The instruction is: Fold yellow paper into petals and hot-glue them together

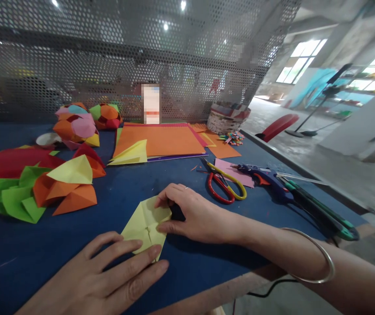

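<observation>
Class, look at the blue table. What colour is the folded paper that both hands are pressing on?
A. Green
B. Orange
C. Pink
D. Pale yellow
D. The folded paper under the left hand and the right hand is pale yellow; the orange and green folded pieces lie apart, further left on the table.

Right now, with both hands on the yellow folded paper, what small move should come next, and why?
Probably slide the right hand along the fold to press it flat: the yellow folded paper lies on the blue table, the left hand pins its near corner, and the right edge looks slightly raised.
</observation>
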`<state>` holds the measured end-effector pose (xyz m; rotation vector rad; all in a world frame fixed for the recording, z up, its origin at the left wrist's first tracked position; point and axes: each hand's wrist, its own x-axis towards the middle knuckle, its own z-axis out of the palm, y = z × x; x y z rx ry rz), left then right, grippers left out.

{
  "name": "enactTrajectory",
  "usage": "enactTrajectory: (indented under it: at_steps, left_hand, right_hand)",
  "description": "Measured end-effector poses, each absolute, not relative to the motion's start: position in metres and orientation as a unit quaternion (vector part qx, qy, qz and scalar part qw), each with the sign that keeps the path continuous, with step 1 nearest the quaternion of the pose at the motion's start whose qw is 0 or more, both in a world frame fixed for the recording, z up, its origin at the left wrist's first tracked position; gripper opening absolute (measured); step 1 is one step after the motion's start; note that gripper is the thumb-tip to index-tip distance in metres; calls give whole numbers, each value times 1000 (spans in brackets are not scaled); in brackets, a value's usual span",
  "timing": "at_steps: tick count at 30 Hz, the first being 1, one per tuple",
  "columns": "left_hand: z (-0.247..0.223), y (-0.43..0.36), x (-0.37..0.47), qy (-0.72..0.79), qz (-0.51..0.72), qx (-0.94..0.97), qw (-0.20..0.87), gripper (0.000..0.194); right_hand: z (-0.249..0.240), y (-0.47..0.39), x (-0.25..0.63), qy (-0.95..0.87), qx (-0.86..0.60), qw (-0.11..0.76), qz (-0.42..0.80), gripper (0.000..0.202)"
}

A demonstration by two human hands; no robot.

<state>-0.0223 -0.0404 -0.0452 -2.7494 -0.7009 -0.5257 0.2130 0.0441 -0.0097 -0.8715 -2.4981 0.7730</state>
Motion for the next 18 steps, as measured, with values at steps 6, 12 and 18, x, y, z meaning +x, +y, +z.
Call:
enactTrajectory:
  at_steps: [6, 12, 18]
  left_hand:
    - [-49, -44, -18, -264, -202, -935, 122, 39]
    - [-49, -43, -19, -261, -202, -934, 134, 40]
    - [-53, -43, -25, -234, -198, -941, 145, 40]
  right_hand:
    - [-13, 49, 216, -883, -309, 202, 289, 29]
    - [-10, 43, 217, -898, -299, 184, 265, 33]
    - [-6, 38, 215, -900, -325, 147, 250, 48]
